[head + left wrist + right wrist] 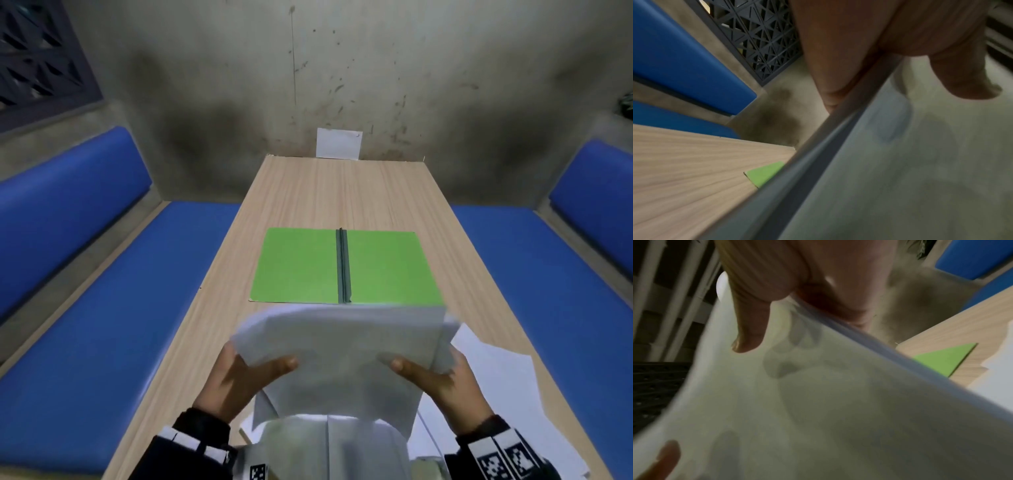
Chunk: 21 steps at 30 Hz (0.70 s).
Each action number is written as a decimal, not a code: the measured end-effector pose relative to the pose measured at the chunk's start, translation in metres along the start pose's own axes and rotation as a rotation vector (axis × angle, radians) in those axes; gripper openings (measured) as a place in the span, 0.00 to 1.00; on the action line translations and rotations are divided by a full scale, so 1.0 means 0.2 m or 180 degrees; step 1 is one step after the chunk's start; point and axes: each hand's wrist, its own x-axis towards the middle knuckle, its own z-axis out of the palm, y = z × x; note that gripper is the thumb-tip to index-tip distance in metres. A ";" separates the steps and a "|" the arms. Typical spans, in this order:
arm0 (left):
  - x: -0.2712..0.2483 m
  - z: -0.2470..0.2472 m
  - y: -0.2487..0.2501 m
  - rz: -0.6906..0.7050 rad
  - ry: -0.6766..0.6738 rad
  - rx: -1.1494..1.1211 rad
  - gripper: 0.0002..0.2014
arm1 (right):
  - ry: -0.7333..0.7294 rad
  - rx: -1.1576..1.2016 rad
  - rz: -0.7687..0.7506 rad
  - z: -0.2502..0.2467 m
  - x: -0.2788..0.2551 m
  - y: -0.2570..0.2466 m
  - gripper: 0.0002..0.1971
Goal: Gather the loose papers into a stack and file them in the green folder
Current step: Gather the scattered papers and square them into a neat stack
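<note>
With both your left hand (239,380) and right hand (442,380) pinching the uneven stack (342,356) at lower centre, just below the open folder (298,267), a slack grip may fan it, and sheets (496,373) at lower right remain ungathered.

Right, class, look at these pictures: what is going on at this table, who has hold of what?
A person holds a bundle of white papers above a wooden table, the left hand and the right hand each pinching one side. The sheets are not yet squared up. The green folder lies open and flat just beyond the bundle, with nothing in it. More loose sheets lie on the table to the right, not yet gathered.
</note>
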 end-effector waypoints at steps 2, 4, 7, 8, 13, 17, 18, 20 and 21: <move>0.00 0.01 0.00 0.0118 -0.0103 0.0080 0.34 | 0.0030 0.0164 -0.0027 0.00 0.01 0.02 0.31; 0.00 0.03 -0.02 0.0136 -0.0099 0.0066 0.34 | 0.0064 0.0238 -0.0062 0.01 0.01 0.04 0.34; 0.03 0.03 -0.08 0.0076 0.0003 0.0167 0.24 | 0.0122 0.0243 0.0048 0.00 0.02 0.07 0.25; 0.03 0.03 -0.11 -0.0007 0.0027 0.0221 0.22 | 0.0079 0.0240 0.0124 0.00 0.02 0.07 0.21; 0.05 0.03 -0.24 -0.0571 0.0167 0.0346 0.19 | 0.0134 0.0149 0.0597 0.02 0.03 0.13 0.13; 0.03 0.07 -0.14 -0.0423 0.0141 -0.0076 0.12 | 0.0405 0.0309 0.0450 0.02 0.05 0.08 0.08; 0.02 0.07 -0.11 -0.0357 0.0143 -0.0191 0.17 | 0.0406 0.0382 0.0363 0.01 0.05 0.06 0.09; 0.00 0.06 -0.07 -0.0172 0.0183 -0.0344 0.28 | 0.0408 0.0523 0.0222 0.01 0.04 0.02 0.09; -0.02 0.06 -0.06 -0.0057 0.0172 -0.0352 0.32 | 0.0371 0.0571 0.0139 0.02 0.03 0.00 0.06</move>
